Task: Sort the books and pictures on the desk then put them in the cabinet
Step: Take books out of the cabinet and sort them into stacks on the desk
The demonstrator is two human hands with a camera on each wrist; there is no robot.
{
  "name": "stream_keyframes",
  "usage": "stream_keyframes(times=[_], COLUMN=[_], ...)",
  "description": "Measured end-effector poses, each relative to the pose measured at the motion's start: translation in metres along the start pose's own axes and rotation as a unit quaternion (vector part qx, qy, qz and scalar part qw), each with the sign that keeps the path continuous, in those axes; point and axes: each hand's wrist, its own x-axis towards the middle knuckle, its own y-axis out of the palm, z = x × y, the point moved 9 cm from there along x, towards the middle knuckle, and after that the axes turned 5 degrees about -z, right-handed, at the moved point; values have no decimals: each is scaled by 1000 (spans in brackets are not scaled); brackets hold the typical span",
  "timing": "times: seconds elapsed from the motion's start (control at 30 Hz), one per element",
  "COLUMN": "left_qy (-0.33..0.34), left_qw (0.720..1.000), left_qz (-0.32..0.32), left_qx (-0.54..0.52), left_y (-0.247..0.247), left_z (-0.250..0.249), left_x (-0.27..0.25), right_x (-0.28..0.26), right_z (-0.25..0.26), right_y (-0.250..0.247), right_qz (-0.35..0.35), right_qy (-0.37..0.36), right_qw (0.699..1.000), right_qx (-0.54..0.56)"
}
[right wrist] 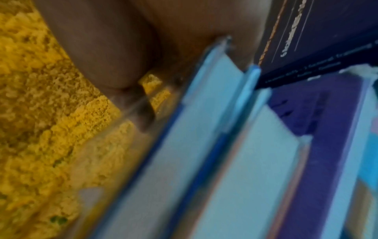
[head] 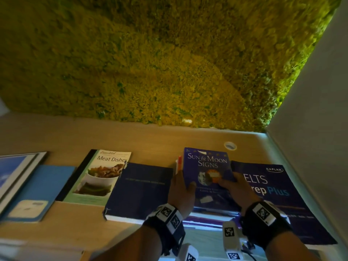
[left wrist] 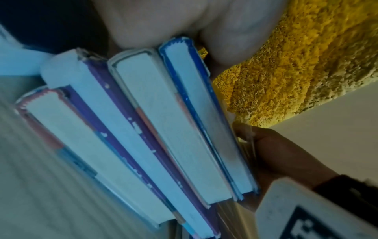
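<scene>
A purple "Sun & Moon Signs" book (head: 207, 162) tops a stack of several books (left wrist: 143, 121) on the desk. My left hand (head: 183, 193) grips the stack's left side, thumb on the cover. My right hand (head: 238, 189) grips its right side, thumb over the cover art. The stack's page edges (right wrist: 204, 145) fill both wrist views. A large dark IELTS prep book (head: 278, 194) lies under and right of the stack. Left of it lie a dark blue book (head: 141, 189), a "Meat Dishes" cookbook (head: 98, 178), a light blue booklet (head: 35, 191) and a framed picture (head: 13, 170).
A yellow-green moss wall (head: 150, 63) rises behind the wooden desk (head: 150, 136). A white wall (head: 316, 129) closes the right side. A round cable hole (head: 230, 146) sits near the desk's back right corner. An orange-and-white spine (head: 178, 163) shows at the stack's left.
</scene>
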Motion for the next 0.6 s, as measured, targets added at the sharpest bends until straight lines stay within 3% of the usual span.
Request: stream_keyframes(times=[0.17,0.37,0.43,0.5,0.6], left_qy=[-51,-32,-30,-47,-75], left_qw=[997,996,997,999,985], left_qz=[34,71,44,-22,-130], left_qx=[-51,-46,-47,10,84], left_y=[2,-10,-36,-85,-176], left_z=[17,9,5,13,34], left_x=[1,-3,2,15,36], right_x=[-3,-18,-15,-16,-25], right_z=[0,23,44,81,131], right_y=[2,-8,-21,-21,20], right_qz=[-7,-17,-71,-126,-113], right_qy=[-6,27,-17,-97,-177], right_qw=[1000,999,996,982,971], right_qx=[-15,-8,-49,-105,-113])
